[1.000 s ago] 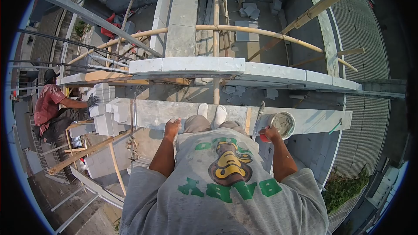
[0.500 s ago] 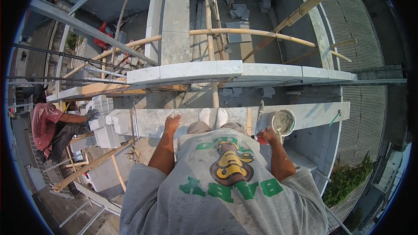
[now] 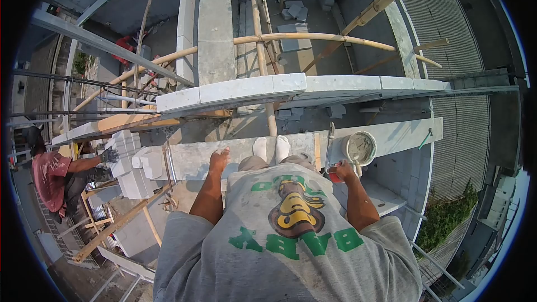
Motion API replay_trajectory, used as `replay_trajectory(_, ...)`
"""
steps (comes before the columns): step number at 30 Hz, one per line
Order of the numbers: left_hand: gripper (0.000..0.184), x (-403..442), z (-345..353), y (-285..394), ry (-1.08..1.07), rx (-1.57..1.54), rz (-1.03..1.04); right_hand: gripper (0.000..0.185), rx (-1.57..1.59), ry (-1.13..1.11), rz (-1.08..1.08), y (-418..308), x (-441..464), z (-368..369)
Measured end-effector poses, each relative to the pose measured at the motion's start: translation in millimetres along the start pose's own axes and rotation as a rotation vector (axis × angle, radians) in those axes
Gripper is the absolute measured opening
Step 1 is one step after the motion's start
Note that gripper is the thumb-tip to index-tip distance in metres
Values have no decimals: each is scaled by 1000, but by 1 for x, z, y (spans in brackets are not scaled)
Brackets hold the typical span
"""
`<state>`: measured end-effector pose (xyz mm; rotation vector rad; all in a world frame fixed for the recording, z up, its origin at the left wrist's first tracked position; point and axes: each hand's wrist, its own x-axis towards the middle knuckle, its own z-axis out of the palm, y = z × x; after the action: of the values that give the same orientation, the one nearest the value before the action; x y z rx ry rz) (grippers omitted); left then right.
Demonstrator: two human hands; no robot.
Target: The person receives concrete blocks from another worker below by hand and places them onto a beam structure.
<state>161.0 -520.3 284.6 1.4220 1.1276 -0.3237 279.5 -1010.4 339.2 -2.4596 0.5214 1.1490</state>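
My left hand (image 3: pixel 220 160) hangs in front of my body over the grey walkway slab (image 3: pixel 193 154), its fingers loosely curled and nothing visible in them. My right hand (image 3: pixel 344 171) is closed on a small red object (image 3: pixel 334 178) whose kind I cannot make out, partly hidden by the fingers. Just beyond that hand stands a round bucket (image 3: pixel 359 150) of wet grey mortar, with a pale handle (image 3: pixel 357 169) at its near rim. Left of the bucket, a hook-ended metal tool (image 3: pixel 331 134) lies on the slab. My feet (image 3: pixel 271 148), in white socks, are on the slab.
A low white block wall (image 3: pixel 229 90) runs across ahead, with bamboo poles (image 3: pixel 313 37) beyond it. At left, a co-worker in a red shirt (image 3: pixel 53 170) has a gloved hand at stacked white blocks (image 3: pixel 128 162). The slab's edges drop to lower levels. A green-handled tool (image 3: pixel 426 138) lies at right.
The view has shifted slightly, so the surroundings sit a little further left. My right hand still grips the red object; my left hand stays nearly in place. The co-worker's hand remains by the blocks.
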Motion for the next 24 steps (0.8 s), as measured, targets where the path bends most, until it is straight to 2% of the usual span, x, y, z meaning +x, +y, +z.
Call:
replay_trajectory(7,36,-8,-4,25,20,30,29,68,91,-8,66,1,-4,18)
replay_trajectory(11,38,15,-8,17,-14,67,45,71,83,32,17,8,0,34)
replay_trajectory(16,43,32,-9,15,6,93,50,71,120,-4,44,-21,-39,14)
replay_trajectory(22,46,19,-8,21,-12,85,27,71,79,-26,56,-10,-23,19)
replay_trajectory(24,47,10,-7,25,-2,75,27,69,85,45,42,-19,-31,18)
